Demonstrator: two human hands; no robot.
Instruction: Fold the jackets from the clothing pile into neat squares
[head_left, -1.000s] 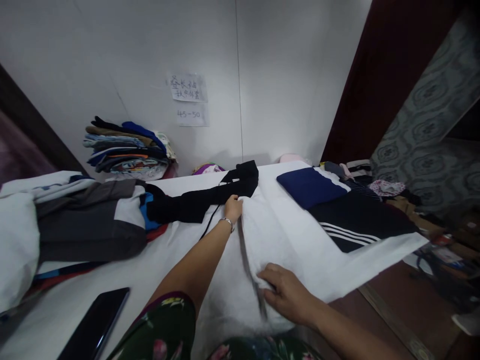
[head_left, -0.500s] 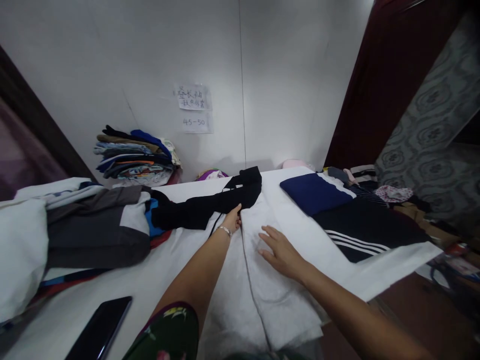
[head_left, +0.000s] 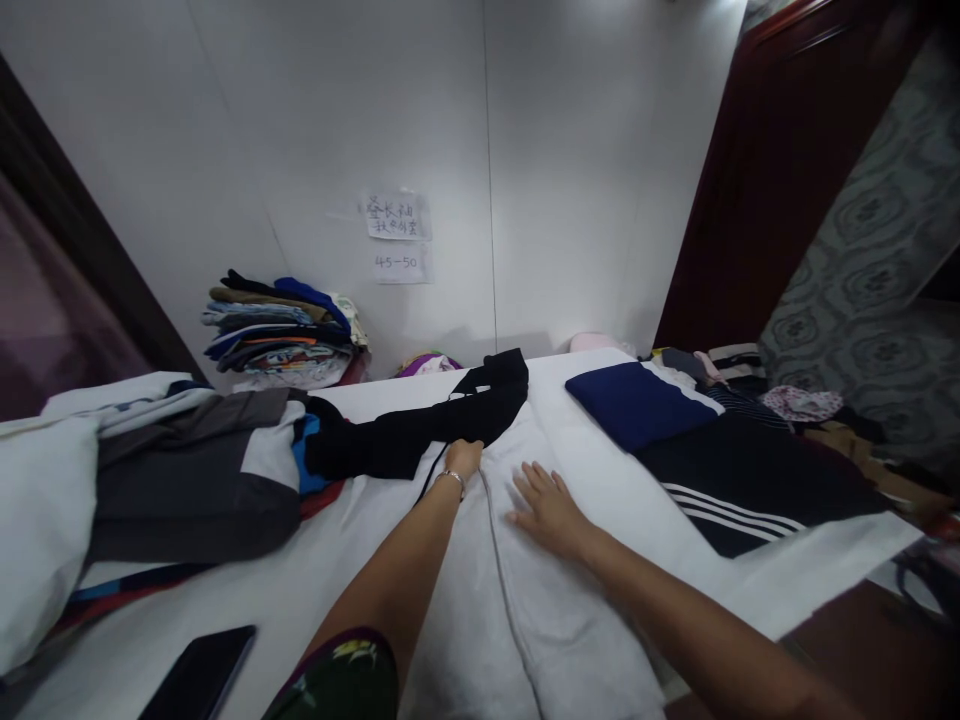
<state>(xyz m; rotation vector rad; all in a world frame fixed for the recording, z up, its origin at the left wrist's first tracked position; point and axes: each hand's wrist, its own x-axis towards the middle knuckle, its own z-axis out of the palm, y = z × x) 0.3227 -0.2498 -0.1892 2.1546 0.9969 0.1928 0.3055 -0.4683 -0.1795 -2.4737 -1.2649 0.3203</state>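
Observation:
In the middle of the table lies a light-coloured zip-front garment (head_left: 555,620), with a dark zip line running down its length toward me. At its far end a black sleeve-like piece (head_left: 390,435) stretches to the left. I cannot make out whether the two are joined. My left hand (head_left: 464,459), with a bracelet on its wrist, is closed on the garment at the top of the zip line, against the black cloth. Its fingertips are hidden. Lying flat on the light cloth, right of the zip, is my right hand (head_left: 551,510), fingers spread.
A phone (head_left: 199,672) lies at front left, below a heap with a dark grey garment (head_left: 195,480). Folded clothes (head_left: 281,330) are stacked by the wall. On the right are a navy folded garment (head_left: 637,405) and a black striped one (head_left: 757,470). A door (head_left: 765,170) stands beyond.
My right hand has come down from hovering to lie on the light cloth. The left hand stays at the zip's top, its thumb no longer raised. The view has tilted slightly upward.

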